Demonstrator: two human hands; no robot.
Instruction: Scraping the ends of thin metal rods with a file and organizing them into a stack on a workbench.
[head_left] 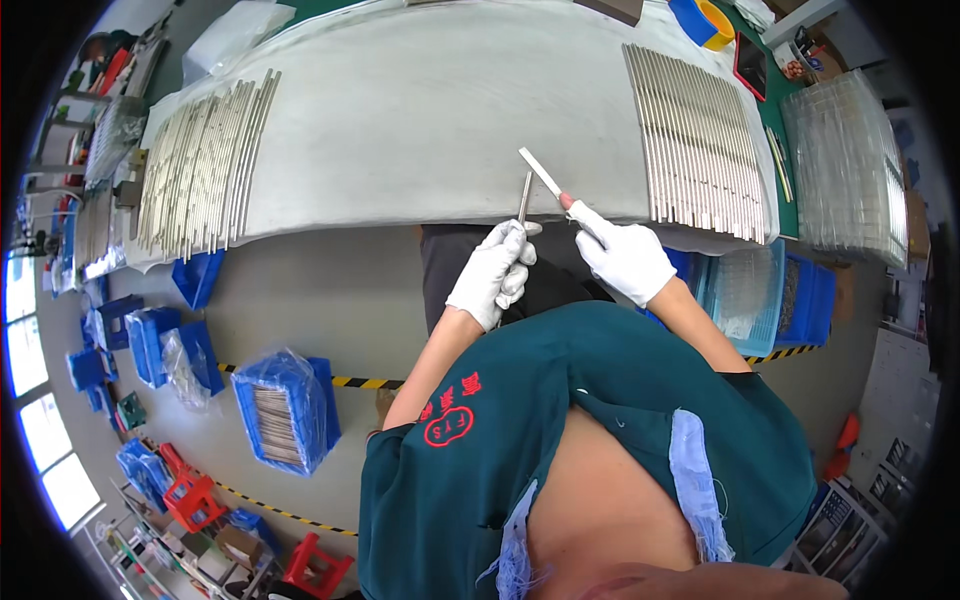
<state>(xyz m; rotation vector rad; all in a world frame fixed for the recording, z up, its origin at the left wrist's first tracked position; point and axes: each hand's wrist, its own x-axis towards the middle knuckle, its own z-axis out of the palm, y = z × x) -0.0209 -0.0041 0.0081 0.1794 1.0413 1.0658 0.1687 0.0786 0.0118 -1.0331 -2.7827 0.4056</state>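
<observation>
Gloves, white ones, cover both hands, which meet just off the near edge of the tabletop (430,110). The left hand (492,272) has its grip closed around the lower end of a thin metal rod (524,197), which stands nearly upright with its tip over the pale cloth on the tabletop. Just beside it, the right hand (625,258) grips a flat white file (541,172) by its reddish handle end; the blade slants up and to the left, its tip near the rod's top but apart from it. Farther out on the cloth, a row of metal rods (698,140) lies side by side on the right, and a second batch (200,165) is fanned out on the left. Beyond the right row stands a stack of clear plastic trays (845,165).
</observation>
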